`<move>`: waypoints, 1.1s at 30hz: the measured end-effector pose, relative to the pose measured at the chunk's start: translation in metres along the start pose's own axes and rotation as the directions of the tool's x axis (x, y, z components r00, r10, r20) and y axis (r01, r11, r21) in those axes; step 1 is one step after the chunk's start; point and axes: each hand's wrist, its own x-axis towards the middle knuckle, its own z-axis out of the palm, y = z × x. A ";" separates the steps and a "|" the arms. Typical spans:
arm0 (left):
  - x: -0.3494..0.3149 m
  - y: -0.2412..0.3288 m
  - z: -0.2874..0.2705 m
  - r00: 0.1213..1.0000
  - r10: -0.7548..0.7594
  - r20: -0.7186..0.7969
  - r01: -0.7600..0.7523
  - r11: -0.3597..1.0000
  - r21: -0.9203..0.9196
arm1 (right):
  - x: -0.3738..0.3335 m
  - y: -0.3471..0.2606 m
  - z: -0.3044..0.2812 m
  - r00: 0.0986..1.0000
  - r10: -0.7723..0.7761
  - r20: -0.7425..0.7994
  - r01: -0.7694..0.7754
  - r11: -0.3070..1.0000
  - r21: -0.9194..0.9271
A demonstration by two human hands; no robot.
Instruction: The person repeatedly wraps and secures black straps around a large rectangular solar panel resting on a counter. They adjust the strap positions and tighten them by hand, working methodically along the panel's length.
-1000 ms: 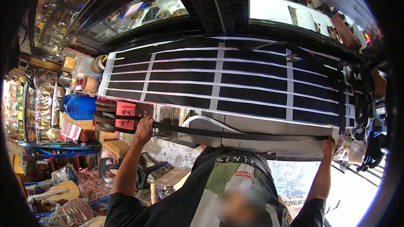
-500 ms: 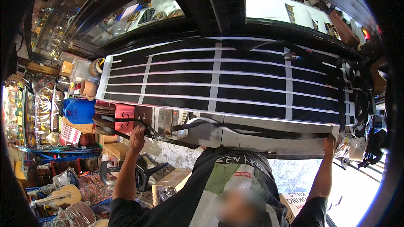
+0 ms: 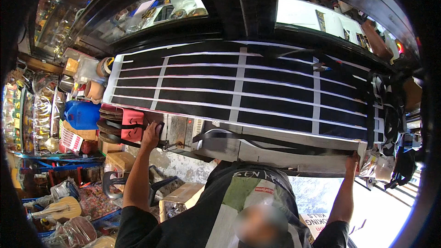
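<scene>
A long black strap lies along the near edge of the grey bench, its left part curved into a loose loop over a white strip. My right hand has its fingers closed on the strap's right end, at the bench's near right corner. My left hand is closed by the pink container, on a small black piece whose kind I cannot make out. Beyond the strap lies a long white board covered with rows of black strips, crossed by pale tape.
Brown disc-shaped rolls stand beside the pink container, with a blue jug behind. Black straps hang in a tangle at the board's right end. Glass-fronted cabinets border the far side. A black chair stands below left.
My left hand has moved slightly up and right. The strap's left part has shifted into a wider loop. My right hand stays at the strap's right end.
</scene>
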 end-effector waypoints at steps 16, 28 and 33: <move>-0.170 0.000 0.054 0.973 -0.222 0.069 0.226 0.972 -0.070 | -0.021 -0.106 -0.106 0.944 0.252 -0.213 -0.199 0.950 0.242; -0.298 0.034 0.093 0.923 -0.218 0.318 0.279 0.947 -0.161 | 0.004 -0.079 -0.087 0.969 0.231 -0.087 -0.212 0.960 0.185; -0.308 0.034 0.092 0.919 -0.189 0.347 0.270 0.941 -0.204 | -0.011 -0.075 -0.095 0.979 0.200 -0.041 -0.192 0.971 0.145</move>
